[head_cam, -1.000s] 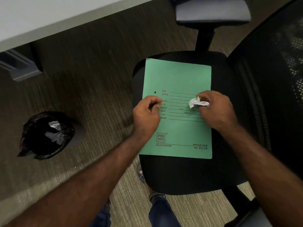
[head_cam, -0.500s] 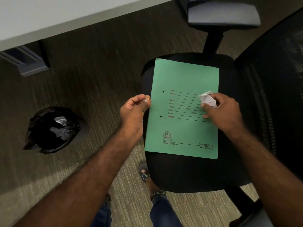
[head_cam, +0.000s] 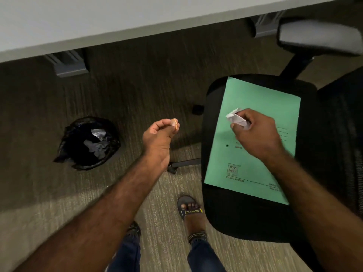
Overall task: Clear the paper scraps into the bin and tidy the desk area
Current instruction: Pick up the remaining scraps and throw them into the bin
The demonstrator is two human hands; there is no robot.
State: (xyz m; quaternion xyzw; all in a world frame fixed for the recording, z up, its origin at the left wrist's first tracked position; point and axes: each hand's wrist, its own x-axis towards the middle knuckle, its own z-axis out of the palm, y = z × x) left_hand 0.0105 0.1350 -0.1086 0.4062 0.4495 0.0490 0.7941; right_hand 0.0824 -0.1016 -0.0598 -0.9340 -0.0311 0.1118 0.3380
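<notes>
A crumpled white paper scrap [head_cam: 234,117] is gripped in my right hand [head_cam: 255,134], which hovers over a green file folder [head_cam: 255,95] lying on the black chair seat [head_cam: 235,216]. Over the carpet, between chair and bin, my left hand [head_cam: 159,140] has its fingertips pinched on what looks like a tiny pale scrap [head_cam: 174,122]. A bin with a black liner [head_cam: 78,138] stands on the floor at the left, with white scraps [head_cam: 98,133] inside it.
The white desk [head_cam: 98,20] spans the top, and its grey foot [head_cam: 66,63] rests on the carpet beyond the bin. The chair's armrest [head_cam: 318,38] and mesh back [head_cam: 341,124] are at the right. A chair base leg [head_cam: 184,163] and my sandalled foot [head_cam: 190,213] are below.
My left hand has left the folder and moved left over the carpet toward the bin, fingers still pinched. My right hand has lifted the crumpled paper and shifted left. The view has swung left.
</notes>
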